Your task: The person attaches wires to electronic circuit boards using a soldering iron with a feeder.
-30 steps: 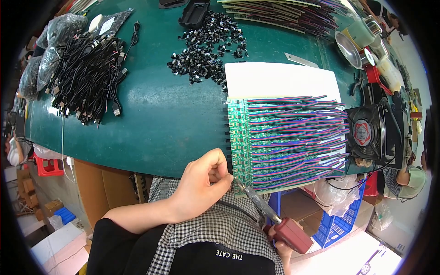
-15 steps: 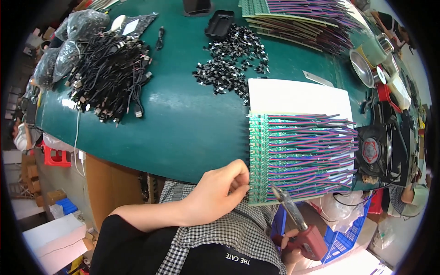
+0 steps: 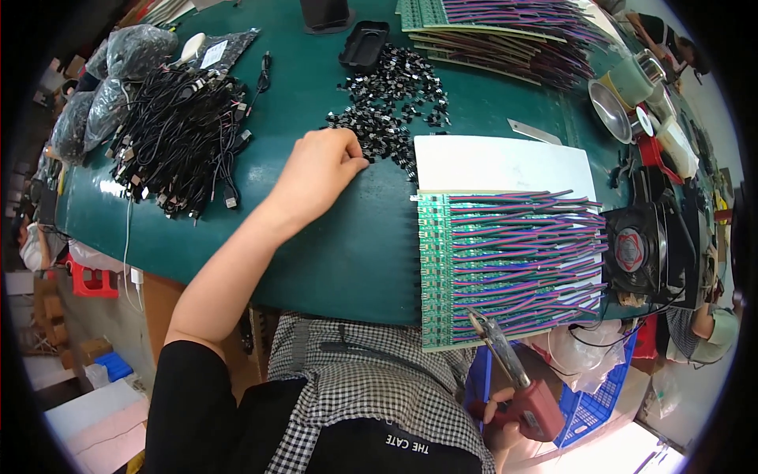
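Big green-topped desk (image 3: 197,237) takes up most of the view. Down left there's a red stool (image 3: 93,280) and cardboard boxes (image 3: 87,347) on the floor; a blue plastic crate (image 3: 596,395) sits lower right under bright light.

From my remote feed: the worker wears a black short-sleeved top, its sleeve ending above the elbow and leaving the left forearm bare down to the left hand (image 3: 320,170). A black-and-white checked apron or shirt front covers the lap, with a grey strap across it and a black panel bearing small white lettering. The right hand (image 3: 505,423) is ungloved.
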A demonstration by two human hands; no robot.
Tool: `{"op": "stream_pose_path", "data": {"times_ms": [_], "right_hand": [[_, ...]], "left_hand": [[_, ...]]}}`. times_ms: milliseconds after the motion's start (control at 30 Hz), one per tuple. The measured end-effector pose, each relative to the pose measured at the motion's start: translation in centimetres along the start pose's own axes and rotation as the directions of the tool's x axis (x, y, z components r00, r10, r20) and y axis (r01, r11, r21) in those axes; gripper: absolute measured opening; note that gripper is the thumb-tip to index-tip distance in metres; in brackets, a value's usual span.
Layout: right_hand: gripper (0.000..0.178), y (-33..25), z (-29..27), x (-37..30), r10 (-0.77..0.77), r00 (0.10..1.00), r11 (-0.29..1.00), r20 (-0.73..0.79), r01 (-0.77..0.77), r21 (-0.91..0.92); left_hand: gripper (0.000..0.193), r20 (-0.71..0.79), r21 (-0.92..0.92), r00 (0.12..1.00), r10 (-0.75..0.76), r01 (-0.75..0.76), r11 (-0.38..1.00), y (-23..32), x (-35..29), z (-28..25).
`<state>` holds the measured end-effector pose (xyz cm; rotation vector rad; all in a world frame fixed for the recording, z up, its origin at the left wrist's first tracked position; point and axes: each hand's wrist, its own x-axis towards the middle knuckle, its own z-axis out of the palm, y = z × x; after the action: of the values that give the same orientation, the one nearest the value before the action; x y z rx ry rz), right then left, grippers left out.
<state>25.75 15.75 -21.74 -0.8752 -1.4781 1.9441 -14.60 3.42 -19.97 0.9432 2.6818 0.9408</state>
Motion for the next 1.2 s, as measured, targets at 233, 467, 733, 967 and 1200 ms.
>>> {"op": "stream_pose_path", "data": {"times_ms": [233,467,733,967,1200], "right_hand": [[0.073,-0.5,0.0,-0.3,0.069,0.997,0.996,0.026,-0.070,0.046],[0.073,-0.5,0.0,-0.2,0.048,0.998,0.998,0.042,-0.050,0.040],[0.075,-0.4,0.2,-0.3,0.044,0.999,0.998,0.005,-0.044,0.036],[0.075,-0.1,0.3,-0.5,0.037,0.999,0.999,-0.015,-0.037,0.033],[0.073,-0.3,0.1,-0.5,0.062,0.998,0.996,0.034,-0.064,0.059]], "left_hand": [[0.010,0.153,-0.200,0.988,-0.031,0.062,0.978,0.1,-1.3,-1.8],[0.010,0.513,-0.716,0.854,-0.091,0.483,0.504,2.1,-7.3,-0.8],[0.010,0.411,-0.711,0.883,-0.225,0.466,0.526,3.9,-10.4,1.1],[0.010,0.471,-0.716,0.854,-0.222,0.517,0.469,3.3,-9.7,0.6],[0.006,0.521,-0.727,0.844,-0.123,0.515,0.455,5.4,-11.7,0.7]]}}
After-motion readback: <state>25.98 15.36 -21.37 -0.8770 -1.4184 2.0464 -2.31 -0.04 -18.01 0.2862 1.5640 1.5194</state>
